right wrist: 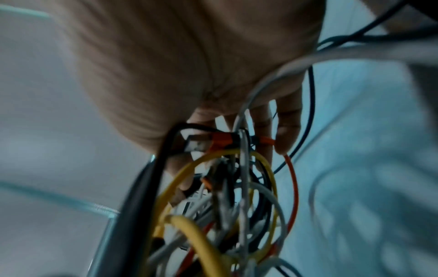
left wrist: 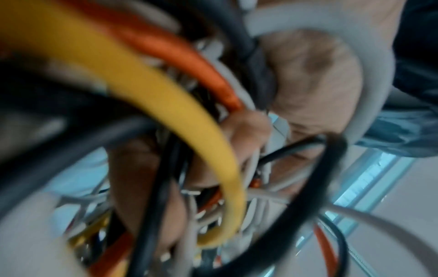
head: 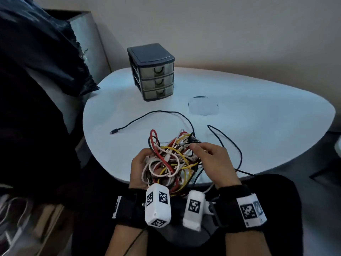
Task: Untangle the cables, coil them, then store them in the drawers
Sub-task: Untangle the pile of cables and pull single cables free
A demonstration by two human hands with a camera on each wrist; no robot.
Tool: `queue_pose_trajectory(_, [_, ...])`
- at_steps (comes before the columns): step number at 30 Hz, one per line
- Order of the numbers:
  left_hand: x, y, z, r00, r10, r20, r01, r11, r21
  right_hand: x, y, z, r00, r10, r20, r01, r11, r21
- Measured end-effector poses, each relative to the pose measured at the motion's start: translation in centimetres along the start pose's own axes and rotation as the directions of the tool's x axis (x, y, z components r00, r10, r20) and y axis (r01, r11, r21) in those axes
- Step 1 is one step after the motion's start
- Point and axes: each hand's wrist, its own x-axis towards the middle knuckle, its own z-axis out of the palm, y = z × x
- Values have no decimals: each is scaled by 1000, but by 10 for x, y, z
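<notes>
A tangle of red, yellow, white and black cables [head: 169, 159] is lifted over the near edge of the white table [head: 258, 117]. My left hand [head: 145, 159] grips the tangle from the left, fingers [left wrist: 246, 131] curled among the strands. My right hand [head: 199, 148] reaches in from the right and pinches a strand at the tangle's far top; in the right wrist view its fingers [right wrist: 284, 131] sit by an orange-collared plug [right wrist: 208, 142]. One black cable [head: 147, 115] trails out onto the table and ends in a plug [head: 112, 132]. The dark three-drawer unit [head: 153, 72] stands at the back, all drawers closed.
A second black loop [head: 230, 143] runs off the tangle to the right and over the table edge. A round cover plate [head: 203, 105] sits in the tabletop. Dark cloth [head: 46, 52] hangs over furniture on the left.
</notes>
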Motion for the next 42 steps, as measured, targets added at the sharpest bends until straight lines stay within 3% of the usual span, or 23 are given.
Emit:
queue_pose_trajectory(6, [-14, 12, -2, 996, -86, 11, 86, 996, -6, -12, -5, -2, 985, -99, -138, 111, 990, 88])
queue_pose_trajectory(10, [-15, 9, -3, 991, -128, 41, 122, 986, 116, -10, 8, -10, 997, -71, -31, 73, 996, 44])
queue_pose_trajectory(15, [-10, -6, -6, 987, -124, 101, 94, 962, 257, -9, 11, -29, 997, -8, 76, -8, 979, 205])
queue_pose_trajectory(18, [-6, -6, -14, 987, -138, 78, 112, 957, 268, -13, 10, -39, 994, -86, 73, 86, 996, 1])
queue_pose_trajectory(21, [-3, -5, -14, 989, -136, 65, 108, 939, 327, -13, 8, -38, 985, -170, -11, 165, 968, -191])
queue_pose_trajectory(24, [-3, 0, -13, 993, -96, 72, 63, 926, 372, -13, 4, -31, 961, -241, -137, 205, 951, -233])
queue_pose_trajectory(28, [-4, 10, -14, 999, -9, 32, -7, 895, 445, -9, 1, -29, 851, -350, -391, 222, 915, -336])
queue_pose_trajectory(29, [-5, 11, -16, 1000, -3, 27, -10, 893, 451, -9, 3, -29, 829, -350, -436, 222, 922, -317])
queue_pose_trajectory(33, [-8, 12, -27, 1000, 27, 14, -30, 893, 449, -15, -3, -26, 801, -216, -558, 313, 946, 83])
queue_pose_trajectory(37, [-8, 12, -32, 999, 33, 5, -32, 901, 433, -19, -18, -35, 762, -65, -644, 461, 752, 470])
queue_pose_trajectory(40, [-8, 13, -35, 1000, 29, 0, -26, 917, 398, -19, -19, -55, 646, -59, -761, 536, 745, 397])
queue_pose_trajectory(41, [-6, 14, -36, 1000, 25, -4, -22, 917, 399, -21, -20, -60, 628, -71, -775, 548, 748, 375])
queue_pose_trajectory(42, [-6, 14, -36, 1000, 22, -10, -16, 916, 400, -19, -21, -62, 645, -96, -759, 549, 749, 372])
